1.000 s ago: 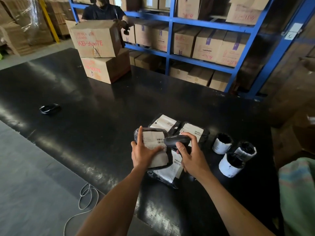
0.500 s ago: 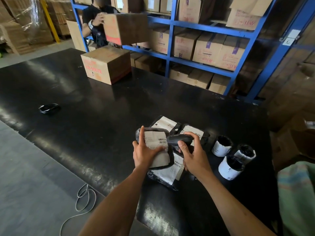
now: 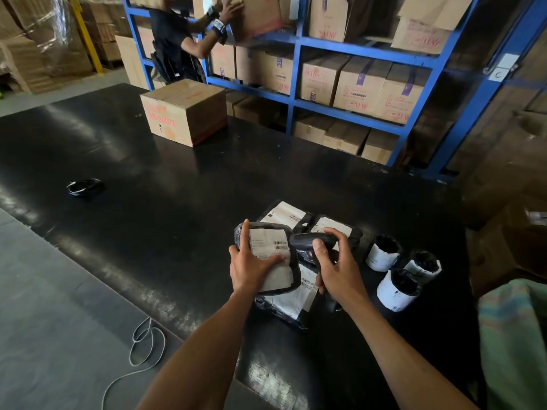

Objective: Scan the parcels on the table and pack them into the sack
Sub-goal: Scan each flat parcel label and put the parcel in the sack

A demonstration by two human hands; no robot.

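Note:
My left hand (image 3: 251, 266) holds a black parcel with a white barcode label (image 3: 268, 241) tilted up above the black table (image 3: 165, 208). My right hand (image 3: 336, 269) grips a black handheld scanner (image 3: 309, 240), its head right beside the label. Under them lies another black parcel (image 3: 293, 297), and two more labelled parcels (image 3: 285, 214) lie behind. Three small cylindrical parcels with white labels (image 3: 396, 290) stand to the right. A greenish woven sack (image 3: 515, 335) shows at the right edge.
A cardboard box (image 3: 185, 110) sits at the table's far side. Behind it a person lifts a box onto the blue shelving (image 3: 296, 42) full of cartons. A black coiled item (image 3: 84, 186) lies far left. A grey cable (image 3: 142, 344) trails on the floor.
My hands, the parcel and the scanner have barely moved. The person in the background lifted the upper box off the stack and raised it to the shelf.

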